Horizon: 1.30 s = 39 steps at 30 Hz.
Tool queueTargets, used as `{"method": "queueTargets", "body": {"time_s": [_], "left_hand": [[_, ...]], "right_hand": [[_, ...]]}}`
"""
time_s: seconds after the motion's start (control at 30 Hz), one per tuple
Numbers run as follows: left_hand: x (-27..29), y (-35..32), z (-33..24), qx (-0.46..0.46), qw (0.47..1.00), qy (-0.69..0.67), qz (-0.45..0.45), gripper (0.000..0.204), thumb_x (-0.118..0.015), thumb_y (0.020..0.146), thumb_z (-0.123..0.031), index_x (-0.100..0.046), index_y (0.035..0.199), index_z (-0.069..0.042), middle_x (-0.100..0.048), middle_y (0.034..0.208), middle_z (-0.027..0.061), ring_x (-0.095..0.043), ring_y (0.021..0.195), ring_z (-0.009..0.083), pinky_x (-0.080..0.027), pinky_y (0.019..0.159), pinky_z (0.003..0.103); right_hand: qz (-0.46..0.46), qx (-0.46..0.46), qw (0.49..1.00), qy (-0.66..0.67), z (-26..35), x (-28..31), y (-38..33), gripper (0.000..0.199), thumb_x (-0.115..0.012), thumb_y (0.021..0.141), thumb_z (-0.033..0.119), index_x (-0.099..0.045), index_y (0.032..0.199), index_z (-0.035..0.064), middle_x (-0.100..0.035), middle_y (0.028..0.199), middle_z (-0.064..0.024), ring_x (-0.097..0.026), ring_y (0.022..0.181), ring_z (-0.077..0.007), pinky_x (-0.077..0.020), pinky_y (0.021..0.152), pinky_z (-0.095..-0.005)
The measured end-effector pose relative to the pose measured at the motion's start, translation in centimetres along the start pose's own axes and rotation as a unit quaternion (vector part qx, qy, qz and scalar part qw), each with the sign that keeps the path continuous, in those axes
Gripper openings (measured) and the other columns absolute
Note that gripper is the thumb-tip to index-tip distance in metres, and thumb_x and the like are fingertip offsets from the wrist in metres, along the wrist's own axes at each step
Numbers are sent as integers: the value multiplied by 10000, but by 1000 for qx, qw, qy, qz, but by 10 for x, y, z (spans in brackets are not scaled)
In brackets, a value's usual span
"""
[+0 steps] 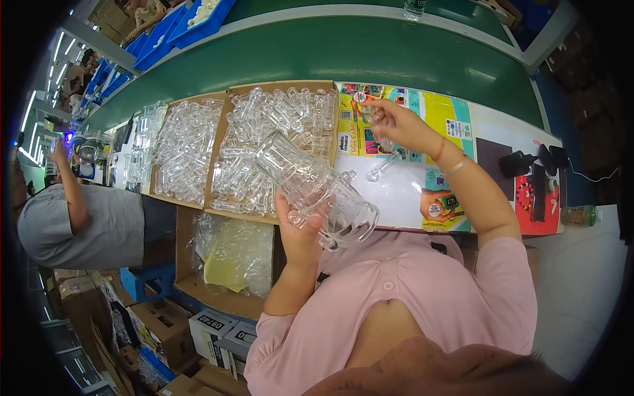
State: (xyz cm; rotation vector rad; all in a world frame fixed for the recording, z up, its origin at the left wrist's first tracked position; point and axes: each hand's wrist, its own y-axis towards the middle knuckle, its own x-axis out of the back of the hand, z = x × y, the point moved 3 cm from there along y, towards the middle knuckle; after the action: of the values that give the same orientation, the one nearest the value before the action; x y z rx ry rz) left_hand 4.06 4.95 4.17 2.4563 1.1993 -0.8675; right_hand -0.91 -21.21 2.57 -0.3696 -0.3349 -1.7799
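My left hand (301, 231) is closed around the lower side of a clear cylindrical vessel (310, 181) with several small knobs. The vessel is tilted, its wide round end towards my body. To its right, over the bright printed sheets (432, 109), my right hand (404, 127) pinches a small clear tubular part (374, 117). Its full shape is partly hidden by my fingers. Just below that hand, another clear tubular piece (386, 166) rests on the white tabletop.
Two cardboard trays (231, 87) full of clear tubular parts stand to the left. An open carton (228, 297) with plastic wrap sits below them. Dark devices and a cable (535, 160) lie at the right. A person in grey (99, 228) works at far left.
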Motion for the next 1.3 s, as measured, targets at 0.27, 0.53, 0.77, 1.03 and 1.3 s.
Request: {"method": "queueTargets", "body": {"time_s": [0.27, 0.53, 0.77, 1.03, 1.3], "left_hand": [[-33, -6, -17, -29, 995, 77, 61, 942, -843, 649, -321, -287, 1341, -6, -474, 1237, 140, -518, 1117, 250, -453, 943, 393], [-48, -19, -20, -18, 991, 95, 96, 947, -847, 646, -290, -283, 1346, 10, -472, 1246, 170, -518, 1138, 268, -454, 947, 395], [-30, -22, -12, -8, 991, 117, 57, 948, -855, 624, -321, -316, 1332, 5, -484, 1238, 158, -525, 1125, 257, -467, 932, 384], [-18, -21, -4, 14, 989, 141, 34, 973, -838, 625, -407, -299, 1336, -18, -489, 1201, 140, -536, 1105, 300, -491, 895, 460], [-22, -20, 6, 28, 990, 127, 47, 919, -845, 635, -333, -337, 1322, 6, -521, 1196, 124, -538, 1093, 212, -449, 918, 335]], "right_hand": [[19, 34, 917, 396, 65, -14, -75, 646, -688, 817, 218, -366, 1342, 21, -551, 854, -67, -612, 718, -165, -527, 639, -288], [-1, 25, 902, 431, 68, -7, -98, 584, -678, 828, 196, -391, 1306, 23, -595, 896, -81, -640, 724, -183, -543, 638, -309], [-274, 58, 901, 332, 23, 20, -96, 250, -584, 859, 38, -431, 1054, 70, -604, 1004, -99, -569, 985, -166, -448, 871, -292], [-244, -148, 953, -98, -46, 33, -163, 215, -632, 785, 17, -474, 928, 41, -585, 1051, -130, -570, 974, -206, -452, 856, -313], [-154, 17, 917, -368, -37, 17, -136, 315, -652, 799, 91, -521, 1077, 26, -559, 997, -125, -553, 923, -253, -456, 824, -338]]}}
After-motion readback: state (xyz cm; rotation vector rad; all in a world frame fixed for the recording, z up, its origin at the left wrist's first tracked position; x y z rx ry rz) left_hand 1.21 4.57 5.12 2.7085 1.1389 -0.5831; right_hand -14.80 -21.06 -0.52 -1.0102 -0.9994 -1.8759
